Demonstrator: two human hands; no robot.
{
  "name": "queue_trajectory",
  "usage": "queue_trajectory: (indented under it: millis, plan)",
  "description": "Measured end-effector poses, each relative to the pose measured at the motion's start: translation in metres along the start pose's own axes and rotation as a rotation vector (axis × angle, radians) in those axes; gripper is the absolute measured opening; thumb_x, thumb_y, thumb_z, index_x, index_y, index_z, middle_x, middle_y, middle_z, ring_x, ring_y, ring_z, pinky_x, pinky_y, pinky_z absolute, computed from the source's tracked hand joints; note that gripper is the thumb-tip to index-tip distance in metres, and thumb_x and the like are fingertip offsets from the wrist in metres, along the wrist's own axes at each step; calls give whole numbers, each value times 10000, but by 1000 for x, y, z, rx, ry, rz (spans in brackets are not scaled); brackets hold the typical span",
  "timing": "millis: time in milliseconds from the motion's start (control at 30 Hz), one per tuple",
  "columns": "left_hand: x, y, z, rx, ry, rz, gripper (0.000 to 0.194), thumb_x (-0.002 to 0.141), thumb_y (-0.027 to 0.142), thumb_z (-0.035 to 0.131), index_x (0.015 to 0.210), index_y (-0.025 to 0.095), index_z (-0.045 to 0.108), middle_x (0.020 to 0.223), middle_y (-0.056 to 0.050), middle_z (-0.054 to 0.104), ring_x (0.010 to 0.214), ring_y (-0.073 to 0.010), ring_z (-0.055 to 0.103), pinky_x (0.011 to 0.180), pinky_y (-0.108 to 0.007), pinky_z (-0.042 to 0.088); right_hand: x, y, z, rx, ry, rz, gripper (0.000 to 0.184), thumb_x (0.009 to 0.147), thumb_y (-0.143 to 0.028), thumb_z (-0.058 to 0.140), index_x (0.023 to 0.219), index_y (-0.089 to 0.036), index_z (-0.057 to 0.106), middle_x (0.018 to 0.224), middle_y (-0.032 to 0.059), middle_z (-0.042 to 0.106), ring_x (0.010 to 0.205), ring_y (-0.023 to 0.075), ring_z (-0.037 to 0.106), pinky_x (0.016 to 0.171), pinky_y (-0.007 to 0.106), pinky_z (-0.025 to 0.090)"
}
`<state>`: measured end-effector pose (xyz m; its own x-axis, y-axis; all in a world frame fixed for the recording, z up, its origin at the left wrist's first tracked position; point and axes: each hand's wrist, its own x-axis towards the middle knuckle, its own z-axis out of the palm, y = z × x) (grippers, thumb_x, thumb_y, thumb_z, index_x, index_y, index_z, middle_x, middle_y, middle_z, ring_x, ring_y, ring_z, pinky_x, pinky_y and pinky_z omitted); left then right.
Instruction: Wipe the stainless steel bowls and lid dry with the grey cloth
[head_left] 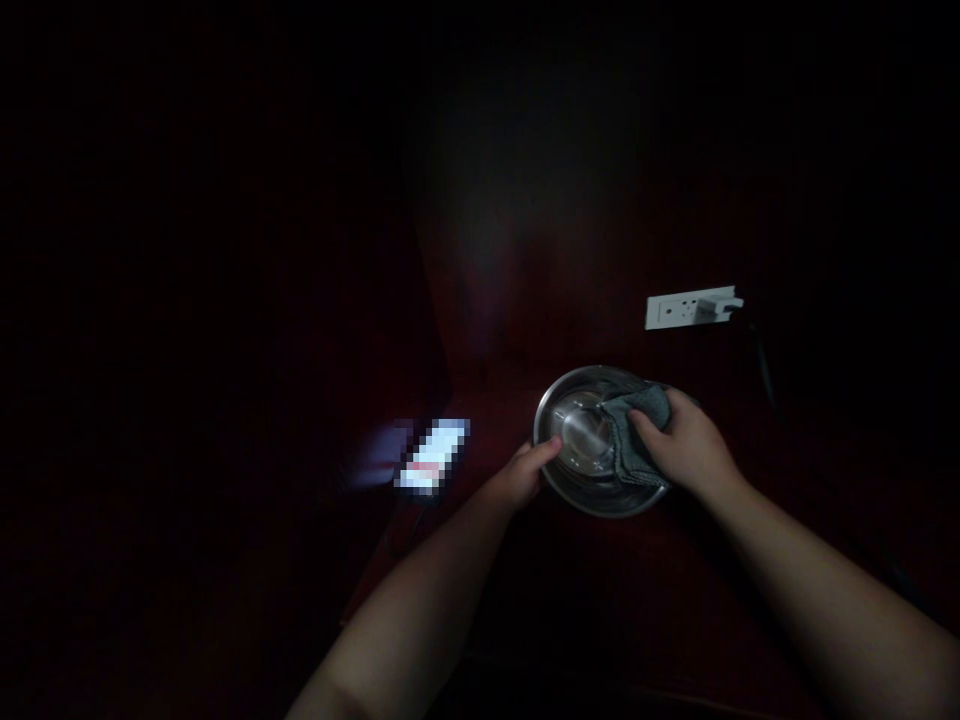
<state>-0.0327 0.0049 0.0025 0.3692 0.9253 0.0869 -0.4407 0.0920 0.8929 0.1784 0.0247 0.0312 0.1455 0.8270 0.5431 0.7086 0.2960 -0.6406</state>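
A shiny metal bowl [581, 430] is held up with its inside facing me. My left hand [531, 473] grips its left rim, the thumb over the edge and the other fingers hidden behind. A grey-green cloth [634, 430] lies folded over the bowl's right side and reaches into the inside. My right hand [686, 437] is closed on this cloth at the right rim, thumb on top; its other fingers are mostly out of sight behind the cloth and rim.
A lit, blurred-out screen [433, 457] glows to the left of the bowl, with a thin cable below it. On the dark wall at the right sits a white socket plate [675, 309] with a plug in it and a hanging cord [763, 365]. Everything around is very dark.
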Motion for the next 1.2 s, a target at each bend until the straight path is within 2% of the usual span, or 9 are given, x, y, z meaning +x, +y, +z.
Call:
queue_trajectory:
  millis: [200,533,867,1200]
  plan:
    - [0,-5,3,-33,-27,32,615,628,453,751,1114,91,643,960,-145,730,1004,-319,656,958,-443,440,0,4,2,20,22,15,266,767,-411,564,930,-201,564,839,74,650,753,224,613,683,347,483]
    - [-2,-4,8,-51,-15,72,688,621,452,761,1195,110,597,978,-135,728,1026,-327,645,957,-458,440,0,6,4,54,24,25,292,748,-420,592,938,-201,560,861,80,648,768,230,619,704,366,498]
    - [0,-5,7,-49,-37,100,638,655,426,746,1191,112,600,995,-133,723,1050,-327,634,967,-457,431,1,5,4,61,23,30,282,752,-426,580,925,-205,551,830,70,644,747,235,620,665,367,494]
    - [-1,-2,12,-76,-51,92,608,625,452,754,1114,110,639,1017,-139,718,1052,-339,632,969,-467,429,-1,3,3,92,29,7,311,719,-424,613,924,-195,566,848,70,657,752,225,627,673,360,495]
